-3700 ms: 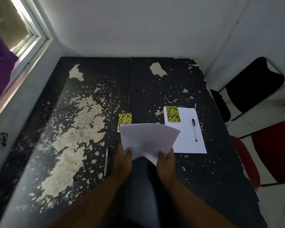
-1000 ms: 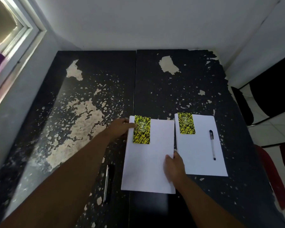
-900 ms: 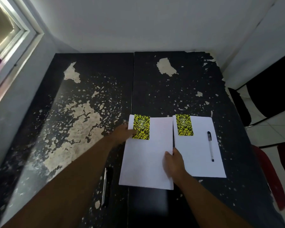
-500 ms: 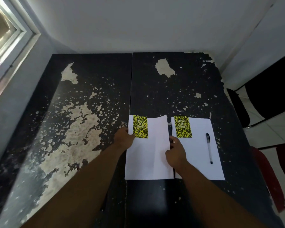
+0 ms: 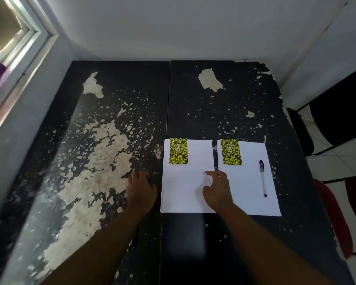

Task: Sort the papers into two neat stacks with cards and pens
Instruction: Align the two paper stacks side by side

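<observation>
1. Two white rectangular paper stacks lie flat side by side on the near right part of the table, with a narrow dark gap between them: the left paper stack [image 5: 185, 188] and the right paper stack [image 5: 253, 182].
2. A yellow-and-black speckled card [image 5: 178, 151] lies on the far left corner of the left paper stack, its long side running away from the person.
3. A second yellow-and-black speckled card [image 5: 231, 152] lies in the same corner of the right paper stack.
4. A slim pen with a dark cap [image 5: 262, 177] lies on the right side of the right paper stack, roughly parallel to its long edge.
5. The right hand [image 5: 217, 189] rests over the near right part of the left paper stack, fingers loosely spread and pointing away, gripping nothing.
6. The left hand [image 5: 141, 190] is on the bare table just beside the left edge of the left paper stack, palm down, fingers loose, holding nothing.
7. The black table with peeling paint [image 5: 103, 153] shows large pale patches on its left half.
8. A window frame [image 5: 29, 36] is at the far left; a dark chair [image 5: 337, 112] stands to the right.
</observation>
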The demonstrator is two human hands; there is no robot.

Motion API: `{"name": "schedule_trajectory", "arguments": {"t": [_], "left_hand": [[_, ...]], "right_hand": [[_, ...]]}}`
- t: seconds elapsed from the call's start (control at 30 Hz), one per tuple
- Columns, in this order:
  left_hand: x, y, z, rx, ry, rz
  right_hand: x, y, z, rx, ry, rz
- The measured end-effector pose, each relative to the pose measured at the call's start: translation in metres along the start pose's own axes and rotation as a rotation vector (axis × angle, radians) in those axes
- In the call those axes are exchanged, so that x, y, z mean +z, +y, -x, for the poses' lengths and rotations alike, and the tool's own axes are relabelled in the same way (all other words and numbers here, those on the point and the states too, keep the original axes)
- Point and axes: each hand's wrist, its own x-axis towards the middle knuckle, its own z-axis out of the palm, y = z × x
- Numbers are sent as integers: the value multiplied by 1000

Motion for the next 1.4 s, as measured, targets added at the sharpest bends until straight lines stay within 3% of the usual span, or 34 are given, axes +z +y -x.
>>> {"name": "schedule_trajectory", "arguments": {"t": [0.3, 0.57, 0.77, 1.1, 1.3, 1.4], "left_hand": [[-3, -83, 91, -352, -79, -27], [-21, -100, 113, -283, -166, 121], [-28, -66, 109, -202, -242, 551], [-33, 31, 114, -222, -331, 1174], [-18, 66, 117, -99, -375, 1058], [-9, 69, 117, 64, -381, 786]], "right_hand": [[42, -17, 55, -122, -107, -23], [64, -14, 90, -176, -192, 24], [61, -21, 99, -163, -215, -37], [36, -21, 120, -177, -77, -244], [5, 1, 117, -99, -10, -198], [-4, 13, 113, -53, 17, -162]]}}
